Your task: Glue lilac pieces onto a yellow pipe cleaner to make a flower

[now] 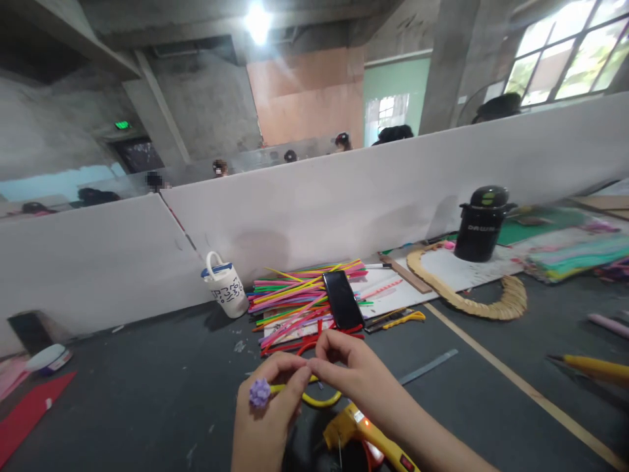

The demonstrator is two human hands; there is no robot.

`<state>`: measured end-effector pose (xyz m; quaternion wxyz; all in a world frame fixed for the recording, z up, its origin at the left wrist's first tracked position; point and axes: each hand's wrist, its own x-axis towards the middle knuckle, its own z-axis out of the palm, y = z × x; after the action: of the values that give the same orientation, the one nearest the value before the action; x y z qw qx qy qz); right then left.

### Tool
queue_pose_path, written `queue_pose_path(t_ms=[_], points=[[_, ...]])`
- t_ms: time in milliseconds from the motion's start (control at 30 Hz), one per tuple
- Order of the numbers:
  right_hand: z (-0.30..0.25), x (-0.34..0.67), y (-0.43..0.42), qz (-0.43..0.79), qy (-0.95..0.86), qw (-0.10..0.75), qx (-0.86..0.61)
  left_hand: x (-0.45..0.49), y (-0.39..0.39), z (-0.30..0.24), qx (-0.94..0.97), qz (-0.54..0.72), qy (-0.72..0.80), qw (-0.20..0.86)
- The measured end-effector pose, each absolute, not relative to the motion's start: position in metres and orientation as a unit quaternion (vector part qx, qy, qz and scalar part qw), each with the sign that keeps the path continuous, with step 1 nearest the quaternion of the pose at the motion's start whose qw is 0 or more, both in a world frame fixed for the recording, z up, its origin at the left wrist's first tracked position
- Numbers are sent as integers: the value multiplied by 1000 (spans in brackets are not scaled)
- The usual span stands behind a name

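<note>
My left hand (268,406) pinches a yellow pipe cleaner (319,398) just behind a small purple pompom flower (259,392) at its tip. My right hand (346,367) is closed too, fingertips meeting the left hand's on the same yellow stem, which curves down and right below them. A yellow hot glue gun (361,432) with a lit orange lamp lies directly under my right wrist. Just beyond my hands lies a heap of coloured pipe cleaners (299,301) with a black phone (343,299) resting on top.
A white cup with a handle (226,287) stands left of the heap. A yellow utility knife (400,319) and a grey ruler (427,367) lie to the right. A black pot (481,224), a curved stick arch (491,303), felt sheets (574,257); a white partition (344,196) behind, people beyond it.
</note>
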<state>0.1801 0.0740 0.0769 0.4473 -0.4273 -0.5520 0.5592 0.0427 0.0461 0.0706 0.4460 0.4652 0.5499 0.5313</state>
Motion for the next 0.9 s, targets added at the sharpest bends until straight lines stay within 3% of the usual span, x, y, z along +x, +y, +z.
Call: queue_pose_path(t_ms=[233,500,667,900], points=[[75,184,79,544,-574,435,-431,39,51,57,635,502,502,303],[61,184,83,589,-573,428,-376,35,60,52,621,515,511,295],[29,152,86,617,-594,402,-325,35,61,55,566,532,517,358],[22,140,84,581,-607,442,-314,28,69,59,452,518,470,554]])
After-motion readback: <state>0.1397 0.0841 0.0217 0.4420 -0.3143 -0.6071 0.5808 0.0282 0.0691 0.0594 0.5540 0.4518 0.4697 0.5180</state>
